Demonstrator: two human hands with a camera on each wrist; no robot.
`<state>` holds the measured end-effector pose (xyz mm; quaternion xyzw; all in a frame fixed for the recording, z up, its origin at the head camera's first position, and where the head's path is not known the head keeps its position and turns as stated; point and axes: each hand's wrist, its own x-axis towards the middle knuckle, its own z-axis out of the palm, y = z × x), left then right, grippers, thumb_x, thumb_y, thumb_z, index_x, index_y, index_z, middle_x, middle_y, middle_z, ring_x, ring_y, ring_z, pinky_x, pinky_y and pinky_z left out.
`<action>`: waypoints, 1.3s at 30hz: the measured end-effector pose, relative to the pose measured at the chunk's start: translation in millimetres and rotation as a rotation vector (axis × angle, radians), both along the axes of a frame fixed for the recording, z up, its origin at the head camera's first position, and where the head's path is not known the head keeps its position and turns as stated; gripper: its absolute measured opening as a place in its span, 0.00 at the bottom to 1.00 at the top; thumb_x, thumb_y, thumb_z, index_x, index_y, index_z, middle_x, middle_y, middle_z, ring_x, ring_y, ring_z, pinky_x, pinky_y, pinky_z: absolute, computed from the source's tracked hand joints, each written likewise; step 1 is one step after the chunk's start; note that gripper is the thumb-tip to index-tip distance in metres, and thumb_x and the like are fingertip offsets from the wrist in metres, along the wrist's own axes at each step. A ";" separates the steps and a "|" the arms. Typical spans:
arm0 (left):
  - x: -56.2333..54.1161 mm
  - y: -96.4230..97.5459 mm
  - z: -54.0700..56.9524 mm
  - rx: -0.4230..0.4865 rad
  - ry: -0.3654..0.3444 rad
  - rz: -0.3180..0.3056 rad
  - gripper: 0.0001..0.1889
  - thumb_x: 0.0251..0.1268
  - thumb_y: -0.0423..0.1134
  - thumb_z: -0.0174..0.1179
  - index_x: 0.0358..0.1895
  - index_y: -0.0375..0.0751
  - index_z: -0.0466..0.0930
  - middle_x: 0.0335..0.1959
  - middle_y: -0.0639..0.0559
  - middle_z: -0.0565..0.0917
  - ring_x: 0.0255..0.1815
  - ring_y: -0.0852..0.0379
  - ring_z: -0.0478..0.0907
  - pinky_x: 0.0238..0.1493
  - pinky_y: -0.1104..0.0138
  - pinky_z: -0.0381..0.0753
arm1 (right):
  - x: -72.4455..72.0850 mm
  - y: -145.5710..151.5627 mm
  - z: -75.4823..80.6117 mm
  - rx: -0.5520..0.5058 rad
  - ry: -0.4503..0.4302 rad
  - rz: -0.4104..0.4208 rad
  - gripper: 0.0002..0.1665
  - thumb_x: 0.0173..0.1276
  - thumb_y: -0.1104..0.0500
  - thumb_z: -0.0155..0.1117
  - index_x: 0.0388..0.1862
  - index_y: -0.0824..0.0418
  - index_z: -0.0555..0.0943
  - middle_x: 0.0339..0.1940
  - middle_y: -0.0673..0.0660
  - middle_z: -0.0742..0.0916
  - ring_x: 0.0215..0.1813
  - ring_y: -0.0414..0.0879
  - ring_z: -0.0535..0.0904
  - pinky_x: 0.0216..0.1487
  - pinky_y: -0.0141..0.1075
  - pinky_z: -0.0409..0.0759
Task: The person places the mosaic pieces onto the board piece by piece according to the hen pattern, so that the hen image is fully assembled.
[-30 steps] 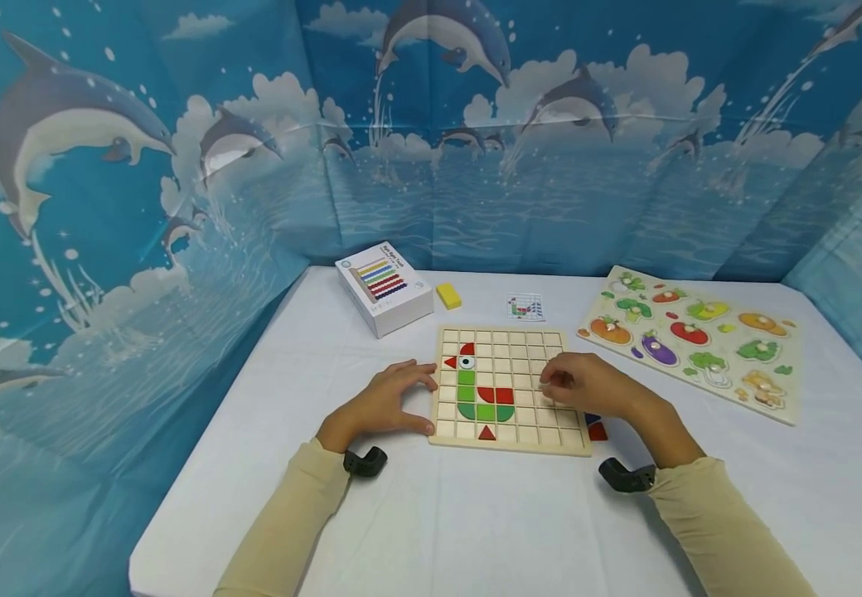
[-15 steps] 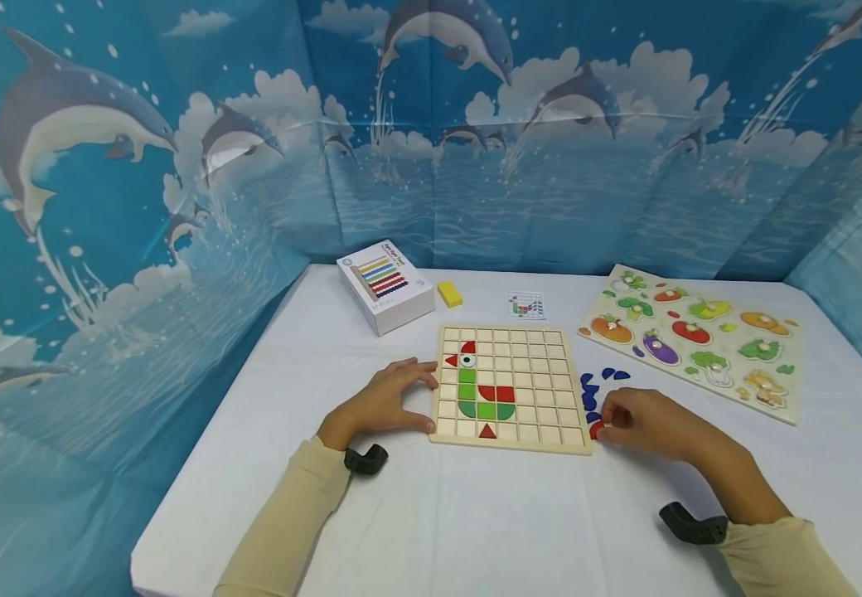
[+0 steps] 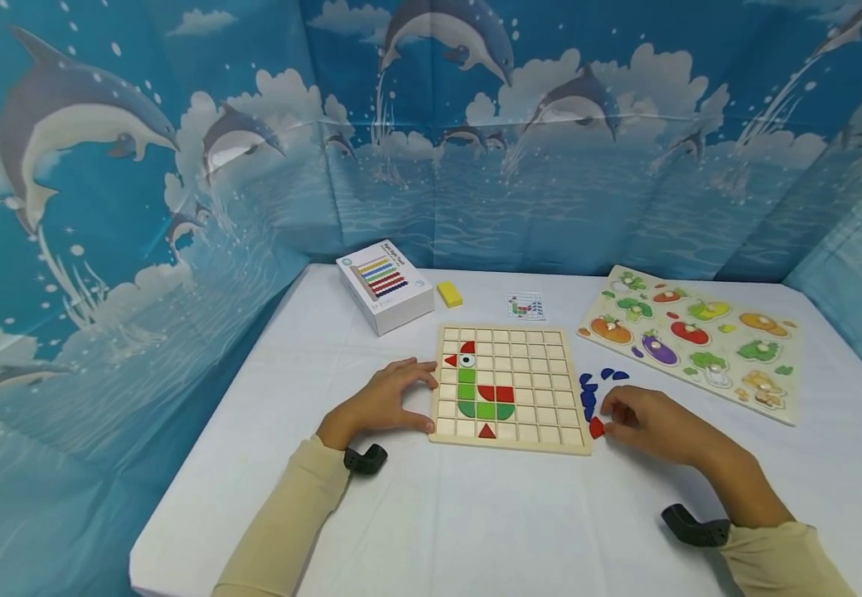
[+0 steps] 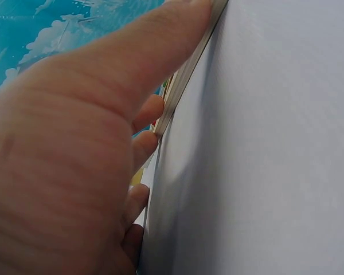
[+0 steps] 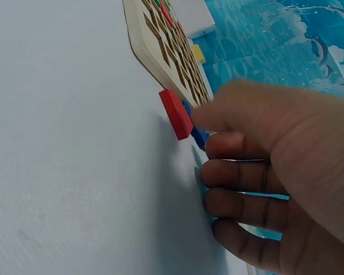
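Note:
A square wooden grid board (image 3: 543, 431) lies in the middle of the table, with red and green pieces and an eye tile forming a bird on its left half. My left hand (image 3: 386, 402) rests at its left side, thumb (image 4: 155, 48) and fingertips against the edge. Off the board's right edge, my right hand (image 3: 655, 423) has loosely bent fingers and its thumb tip right at a red quarter-round piece (image 3: 597, 428). That red piece (image 5: 176, 114) lies low beside the thumb in the right wrist view. Several dark blue half-round pieces (image 3: 588, 400) lie just behind it.
Behind the board are a white box (image 3: 401, 311) with a bead-counter picture, a yellow block (image 3: 449, 294) and a small pattern card (image 3: 525, 306). A vegetable puzzle board (image 3: 707, 373) stands back right. A dolphin-print cloth (image 3: 416, 207) hangs behind the table.
My right hand has moved from over the board to the pieces at its right, uncovering the blue ones. The red piece there has turned slightly. My left hand has stayed put.

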<state>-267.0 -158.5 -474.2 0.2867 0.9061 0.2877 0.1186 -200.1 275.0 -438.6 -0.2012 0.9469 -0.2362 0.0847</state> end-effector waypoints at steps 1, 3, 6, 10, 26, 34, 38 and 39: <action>-0.1 -0.2 -0.1 -0.003 0.004 -0.002 0.32 0.50 0.62 0.76 0.58 0.60 0.77 0.78 0.64 0.62 0.81 0.53 0.47 0.76 0.47 0.50 | -0.7 -0.4 -1.0 0.008 0.000 -0.008 0.14 0.62 0.57 0.76 0.43 0.56 0.81 0.31 0.45 0.78 0.38 0.44 0.74 0.38 0.32 0.79; -0.6 -0.7 -0.7 -0.009 0.011 -0.005 0.32 0.50 0.62 0.76 0.59 0.60 0.77 0.78 0.64 0.62 0.81 0.54 0.47 0.76 0.48 0.50 | -1.5 -1.7 -2.3 0.017 -0.005 -0.010 0.15 0.60 0.54 0.78 0.40 0.54 0.81 0.30 0.45 0.78 0.38 0.44 0.74 0.38 0.32 0.78; -1.0 -0.9 -1.8 -0.006 0.011 -0.006 0.33 0.49 0.63 0.76 0.59 0.60 0.77 0.78 0.65 0.62 0.81 0.54 0.47 0.76 0.48 0.50 | -1.3 -2.5 -3.9 0.028 0.001 -0.001 0.14 0.59 0.57 0.78 0.39 0.54 0.80 0.31 0.45 0.78 0.37 0.44 0.73 0.38 0.33 0.79; -1.5 -0.7 -2.9 -0.006 0.010 -0.006 0.33 0.49 0.64 0.76 0.59 0.61 0.77 0.77 0.65 0.62 0.81 0.54 0.47 0.76 0.47 0.50 | -0.5 -1.4 -5.5 0.016 0.002 -0.022 0.13 0.59 0.62 0.76 0.40 0.57 0.80 0.31 0.46 0.78 0.37 0.45 0.74 0.38 0.35 0.80; -0.2 1.1 -0.9 -0.012 0.002 0.002 0.32 0.51 0.61 0.76 0.59 0.60 0.77 0.78 0.65 0.62 0.81 0.54 0.47 0.76 0.47 0.50 | -1.3 2.5 -7.3 -0.004 0.048 -0.101 0.20 0.63 0.66 0.71 0.53 0.66 0.78 0.36 0.51 0.79 0.40 0.47 0.74 0.40 0.38 0.81; -0.3 0.7 0.5 -0.005 0.000 -0.005 0.32 0.51 0.60 0.76 0.59 0.60 0.77 0.78 0.65 0.62 0.81 0.54 0.47 0.76 0.48 0.50 | -3.5 4.4 -9.8 -0.014 0.058 -0.067 0.15 0.64 0.66 0.70 0.50 0.60 0.82 0.37 0.49 0.80 0.40 0.46 0.76 0.44 0.44 0.83; -0.6 0.6 0.2 -0.005 0.000 -0.009 0.32 0.51 0.61 0.76 0.59 0.59 0.77 0.78 0.64 0.62 0.81 0.54 0.47 0.76 0.48 0.49 | -3.8 4.7 -11.5 -0.002 0.066 -0.064 0.17 0.63 0.61 0.74 0.50 0.58 0.83 0.38 0.49 0.81 0.41 0.45 0.76 0.44 0.43 0.83; -0.7 0.5 0.2 -0.006 0.001 -0.008 0.32 0.51 0.61 0.76 0.59 0.59 0.77 0.78 0.64 0.62 0.81 0.54 0.47 0.76 0.48 0.49 | -3.9 4.2 -11.8 0.003 0.071 -0.062 0.17 0.62 0.59 0.76 0.49 0.58 0.83 0.38 0.49 0.81 0.41 0.45 0.76 0.44 0.42 0.82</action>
